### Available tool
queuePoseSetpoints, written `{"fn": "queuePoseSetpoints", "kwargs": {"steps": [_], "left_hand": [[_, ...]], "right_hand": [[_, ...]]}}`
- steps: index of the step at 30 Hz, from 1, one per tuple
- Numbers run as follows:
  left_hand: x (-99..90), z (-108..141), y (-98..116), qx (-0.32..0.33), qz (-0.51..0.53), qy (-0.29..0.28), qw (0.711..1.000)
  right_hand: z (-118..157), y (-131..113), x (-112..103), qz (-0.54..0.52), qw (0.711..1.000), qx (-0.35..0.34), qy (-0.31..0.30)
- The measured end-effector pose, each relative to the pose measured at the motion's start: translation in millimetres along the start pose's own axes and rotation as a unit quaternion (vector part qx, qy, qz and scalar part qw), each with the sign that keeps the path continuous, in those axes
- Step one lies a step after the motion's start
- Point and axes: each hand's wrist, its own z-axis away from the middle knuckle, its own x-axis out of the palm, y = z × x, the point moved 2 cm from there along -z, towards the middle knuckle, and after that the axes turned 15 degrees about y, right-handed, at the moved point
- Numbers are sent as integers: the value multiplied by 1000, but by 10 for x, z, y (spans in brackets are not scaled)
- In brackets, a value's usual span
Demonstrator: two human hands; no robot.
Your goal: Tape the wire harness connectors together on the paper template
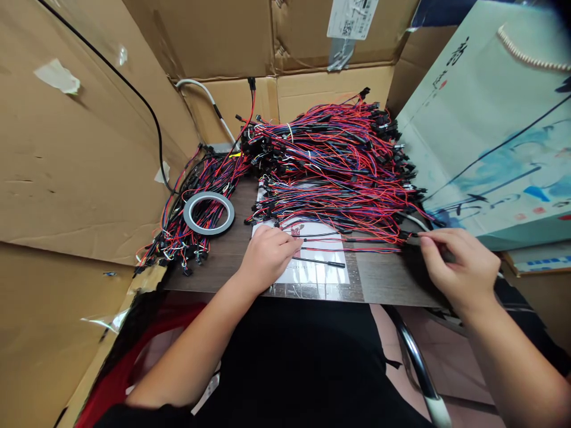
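A thin red-and-black wire harness (352, 240) stretches level between my two hands, low over the near part of the table. My left hand (270, 255) is closed in a pinch on its left end, over a white sheet; the fingers hide that tip. At the other end, my right hand (464, 267) pinches the harness by its small black connector, with thumb and forefinger together. Just behind lies a big pile of similar red, black and blue wire harnesses (330, 154), with black connectors at both sides. A short black cable piece (334, 264) extends right of my left hand.
The white printed sheet (312, 274) lies under clear film on the dark table (383, 279). A grey tape roll (187, 214) rests on a tangled wire bundle (178, 238) at left. Cardboard walls (98, 148) stand left and behind; a pale paper bag (482, 137) stands right.
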Motion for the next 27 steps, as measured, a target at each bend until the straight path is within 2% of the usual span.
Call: {"fn": "queuePoseSetpoints", "kwargs": {"steps": [3,5,7,11,15,18,22,24,27], "left_hand": [[-10,-18,4,-28,-1,0,1000],[-12,-31,7,-41,6,-5,999],[-4,-44,11,-41,19,-13,999],[38,-78,24,-33,17,-35,999],[17,-132,47,-23,-6,-35,999],[-162,-141,-24,-48,-30,-6,998],[-568,-7,-304,-118,-149,35,981],[-726,116,-446,-131,-212,12,968],[-818,277,-578,-119,-247,-39,961]], "right_hand": [[-13,3,-1,8,999,40,-21],[-1,30,5,5,999,43,-22],[19,63,26,-6,999,22,-31],[48,102,97,-13,995,-33,-94],[40,99,123,-8,994,-37,-103],[36,103,116,0,996,-23,-86],[45,109,102,16,997,-23,-71],[43,93,92,24,996,-38,-71],[-2,32,77,36,994,-75,-68]]}}
